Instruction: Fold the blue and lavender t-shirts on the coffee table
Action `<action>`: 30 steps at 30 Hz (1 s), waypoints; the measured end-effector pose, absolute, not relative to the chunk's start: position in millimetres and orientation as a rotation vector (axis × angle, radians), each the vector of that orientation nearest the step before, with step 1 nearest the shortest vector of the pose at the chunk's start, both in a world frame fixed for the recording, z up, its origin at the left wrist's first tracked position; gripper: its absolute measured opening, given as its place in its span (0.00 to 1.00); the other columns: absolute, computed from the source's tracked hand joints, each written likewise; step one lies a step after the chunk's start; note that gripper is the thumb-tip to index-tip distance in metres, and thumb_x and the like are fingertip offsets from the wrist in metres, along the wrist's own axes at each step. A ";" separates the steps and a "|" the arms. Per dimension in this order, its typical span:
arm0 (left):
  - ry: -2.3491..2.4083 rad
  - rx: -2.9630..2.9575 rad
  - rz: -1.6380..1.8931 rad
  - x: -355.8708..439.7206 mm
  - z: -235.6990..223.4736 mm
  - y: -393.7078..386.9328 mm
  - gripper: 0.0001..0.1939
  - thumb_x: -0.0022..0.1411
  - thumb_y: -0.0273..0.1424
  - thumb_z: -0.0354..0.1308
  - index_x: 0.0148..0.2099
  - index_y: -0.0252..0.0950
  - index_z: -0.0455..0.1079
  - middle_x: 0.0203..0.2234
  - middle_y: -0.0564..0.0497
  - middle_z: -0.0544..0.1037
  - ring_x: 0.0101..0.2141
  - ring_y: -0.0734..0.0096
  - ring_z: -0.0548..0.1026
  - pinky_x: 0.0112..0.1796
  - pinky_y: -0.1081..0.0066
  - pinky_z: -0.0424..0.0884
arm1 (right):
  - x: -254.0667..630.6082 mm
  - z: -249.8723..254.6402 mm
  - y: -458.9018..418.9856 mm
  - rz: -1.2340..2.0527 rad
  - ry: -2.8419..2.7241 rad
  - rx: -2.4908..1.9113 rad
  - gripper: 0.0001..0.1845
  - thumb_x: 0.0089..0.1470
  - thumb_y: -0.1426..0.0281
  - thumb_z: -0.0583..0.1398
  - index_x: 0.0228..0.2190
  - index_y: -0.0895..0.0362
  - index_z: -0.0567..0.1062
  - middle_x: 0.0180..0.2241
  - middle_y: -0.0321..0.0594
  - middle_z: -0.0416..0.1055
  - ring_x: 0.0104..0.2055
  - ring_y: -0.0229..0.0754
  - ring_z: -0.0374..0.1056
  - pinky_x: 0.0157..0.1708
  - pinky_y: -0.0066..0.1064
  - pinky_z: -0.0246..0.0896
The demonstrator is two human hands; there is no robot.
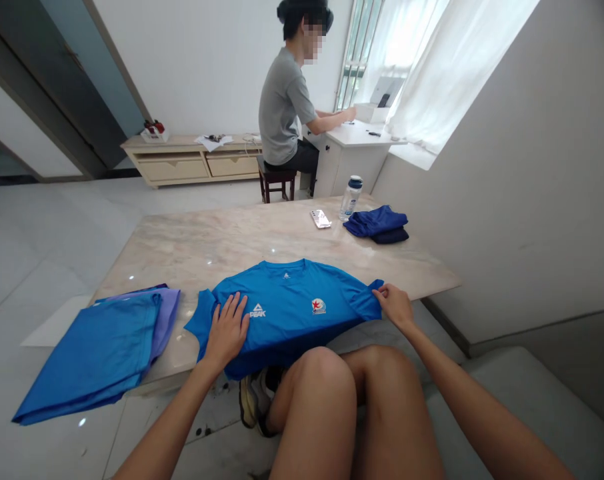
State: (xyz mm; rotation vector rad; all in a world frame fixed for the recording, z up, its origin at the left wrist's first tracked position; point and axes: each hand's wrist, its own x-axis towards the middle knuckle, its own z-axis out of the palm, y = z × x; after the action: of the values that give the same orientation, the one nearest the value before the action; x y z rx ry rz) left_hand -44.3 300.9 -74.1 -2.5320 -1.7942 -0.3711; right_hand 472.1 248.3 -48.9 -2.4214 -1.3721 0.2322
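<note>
A blue T-shirt [287, 300] with white PEAK lettering and a round red-and-white badge lies front up on the marble-look table. Its collar points away from me, and its lower part hangs over the near edge. My left hand [228, 330] rests flat on the shirt's left chest side, fingers stretched out beside the lettering. At the other side, my right hand [395, 305] pinches the end of the right sleeve between thumb and fingers. The left sleeve lies spread on the tabletop, touched by neither hand.
Folded blue and purple clothes [102, 347] overhang the table's left end. Across the table [207, 240] are a phone [321, 219], a water bottle [351, 198] and folded dark blue clothes [377, 223]. Behind, a person [287, 100] sits at a white desk [355, 137]. A wall stands at right.
</note>
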 end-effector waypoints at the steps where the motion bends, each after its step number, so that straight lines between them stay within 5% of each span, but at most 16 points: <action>1: -1.797 -2.524 -0.348 -42.8 -70.0 298.5 0.31 0.80 0.38 0.42 0.78 0.37 0.66 0.77 0.39 0.65 0.76 0.48 0.62 0.74 0.42 0.57 | 472.1 -43.4 243.2 0.228 -1.328 -2.460 0.12 0.68 0.61 0.63 0.43 0.54 0.84 0.39 0.48 0.85 0.44 0.54 0.81 0.41 0.36 0.68; 8: -1.888 -2.341 -0.038 -35.6 -26.2 275.9 0.27 0.77 0.36 0.47 0.64 0.27 0.78 0.62 0.25 0.79 0.61 0.33 0.77 0.60 0.35 0.71 | 397.9 -20.7 241.2 0.093 -1.745 -2.197 0.22 0.72 0.68 0.53 0.59 0.59 0.80 0.55 0.55 0.81 0.60 0.56 0.75 0.61 0.41 0.68; 14: -1.836 -2.530 -0.136 -37.1 -42.5 292.0 0.29 0.79 0.39 0.46 0.74 0.35 0.70 0.74 0.36 0.68 0.73 0.46 0.67 0.71 0.44 0.64 | 295.5 -59.4 259.1 0.200 -1.964 -2.142 0.33 0.76 0.62 0.49 0.74 0.62 0.68 0.78 0.54 0.56 0.81 0.60 0.50 0.78 0.55 0.46; 19: -1.914 -2.458 -0.257 -38.3 -71.7 303.5 0.33 0.81 0.42 0.43 0.81 0.40 0.59 0.80 0.40 0.58 0.78 0.43 0.56 0.74 0.37 0.55 | 284.5 -86.1 278.0 0.083 -1.935 -2.143 0.37 0.77 0.57 0.46 0.78 0.56 0.60 0.81 0.49 0.46 0.84 0.59 0.41 0.80 0.61 0.33; 30: -2.029 -2.369 -0.378 -11.7 -76.3 398.4 0.34 0.81 0.42 0.43 0.82 0.37 0.59 0.80 0.39 0.57 0.79 0.32 0.51 0.74 0.29 0.49 | 324.6 -88.7 387.7 0.064 -2.059 -2.130 0.39 0.78 0.52 0.40 0.80 0.54 0.55 0.82 0.46 0.43 0.84 0.58 0.38 0.80 0.62 0.34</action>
State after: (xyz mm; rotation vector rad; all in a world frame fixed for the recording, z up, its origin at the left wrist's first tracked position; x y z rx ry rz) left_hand -11.7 398.4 -76.3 -2.3695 -2.0289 -0.3778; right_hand 324.6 387.7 -88.7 -2.1296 -2.0585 0.0639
